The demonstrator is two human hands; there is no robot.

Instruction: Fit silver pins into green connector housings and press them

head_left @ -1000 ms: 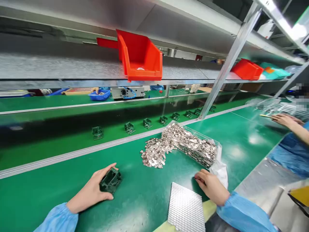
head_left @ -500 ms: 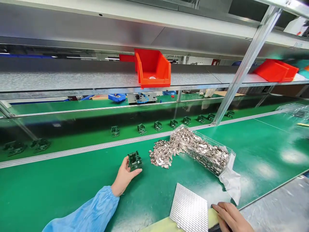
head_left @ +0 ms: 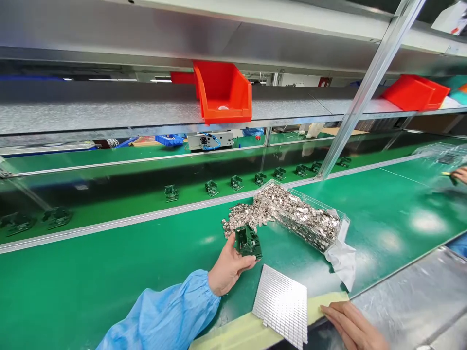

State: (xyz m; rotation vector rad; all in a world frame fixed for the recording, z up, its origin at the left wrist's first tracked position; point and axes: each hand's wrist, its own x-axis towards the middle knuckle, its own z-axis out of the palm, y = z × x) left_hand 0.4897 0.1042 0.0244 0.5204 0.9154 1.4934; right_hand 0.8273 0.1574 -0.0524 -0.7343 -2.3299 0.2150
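My left hand (head_left: 229, 266), in a blue sleeve, is closed on a green circuit board assembly (head_left: 248, 242), thumb at its lower edge. It is held above the green table, in front of a loose heap of small silver metal pieces (head_left: 239, 217). Below and to its right lies a flat silver sheet (head_left: 280, 304) scored into a grid of small pads, resting on yellow tape (head_left: 237, 335) along the table's front edge. My right hand (head_left: 353, 324) is at the tape's right part, fingers together and fingertips close to it; whatever they may pinch is hidden.
A clear box (head_left: 302, 216) full of silver pieces lies tilted, with white cloth (head_left: 343, 262) at its near end. Several board assemblies (head_left: 211, 188) line the strip behind the rail. A red bin (head_left: 224, 95) overhangs the shelf. Another person's hand (head_left: 460, 175) shows far right.
My left hand has carried the circuit board assembly right, towards the silver sheet. My right hand has shifted slightly down. The view has tilted a little, and another person's hand has appeared at right.
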